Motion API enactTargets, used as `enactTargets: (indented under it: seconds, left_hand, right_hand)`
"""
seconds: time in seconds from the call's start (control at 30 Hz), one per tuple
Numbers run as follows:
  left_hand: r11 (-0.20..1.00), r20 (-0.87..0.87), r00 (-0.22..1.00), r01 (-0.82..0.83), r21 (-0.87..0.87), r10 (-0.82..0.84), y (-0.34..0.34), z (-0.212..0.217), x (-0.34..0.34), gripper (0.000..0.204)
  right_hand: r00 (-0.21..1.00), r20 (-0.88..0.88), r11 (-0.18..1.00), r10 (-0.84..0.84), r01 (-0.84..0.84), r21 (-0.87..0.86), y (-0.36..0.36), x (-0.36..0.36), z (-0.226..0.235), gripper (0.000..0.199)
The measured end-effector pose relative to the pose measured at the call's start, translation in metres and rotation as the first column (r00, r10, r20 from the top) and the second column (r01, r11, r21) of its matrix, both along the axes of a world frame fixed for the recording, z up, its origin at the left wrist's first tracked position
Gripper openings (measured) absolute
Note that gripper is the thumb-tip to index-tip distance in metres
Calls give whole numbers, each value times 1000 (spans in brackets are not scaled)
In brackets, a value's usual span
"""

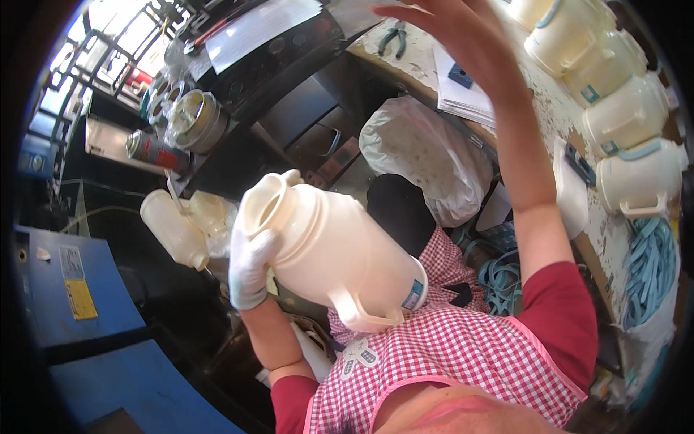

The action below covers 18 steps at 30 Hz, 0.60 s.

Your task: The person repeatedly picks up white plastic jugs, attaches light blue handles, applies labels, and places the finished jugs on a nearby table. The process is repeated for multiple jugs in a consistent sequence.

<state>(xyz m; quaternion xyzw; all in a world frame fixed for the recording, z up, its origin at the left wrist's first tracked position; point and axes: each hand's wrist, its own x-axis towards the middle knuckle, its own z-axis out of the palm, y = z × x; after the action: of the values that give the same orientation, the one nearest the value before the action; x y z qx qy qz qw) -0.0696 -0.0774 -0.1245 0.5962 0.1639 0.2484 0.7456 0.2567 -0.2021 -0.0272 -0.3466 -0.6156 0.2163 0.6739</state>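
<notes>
The white-gloved left hand (251, 264) grips the cream plastic jug body (336, 253) near its mouth; the bare right hand (448, 32) spreads open far right, over the bench (557, 116).

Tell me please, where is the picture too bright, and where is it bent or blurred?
Head view: daylight burns out the window at upper left; the cream jug in the gloved left hand is evenly lit and sharp; the raised right hand is slightly soft; the table edge curves, and black fisheye corners frame everything.

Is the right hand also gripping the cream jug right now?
No: the right hand is raised open toward the bench, apart from the cream jug, which only the gloved left hand holds.
</notes>
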Motion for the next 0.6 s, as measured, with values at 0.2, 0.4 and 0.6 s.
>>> enactTargets:
  seconds: [0.2,0.4,0.6]
  left_hand:
    - [997,61,996,-67,33,65,-15,1,-20,75]
    - [994,32,994,-106,34,104,-41,13,-17,80]
    - [990,154,979,-131,-53,138,-56,9,-48,83]
  right_hand:
    - [902,424,953,77,-191,234,-99,-112,63,53]
    - [915,403,943,-15,-121,310,-132,-103,58,49]
    - [974,196,848,-111,-9,529,-152,-84,71,46]
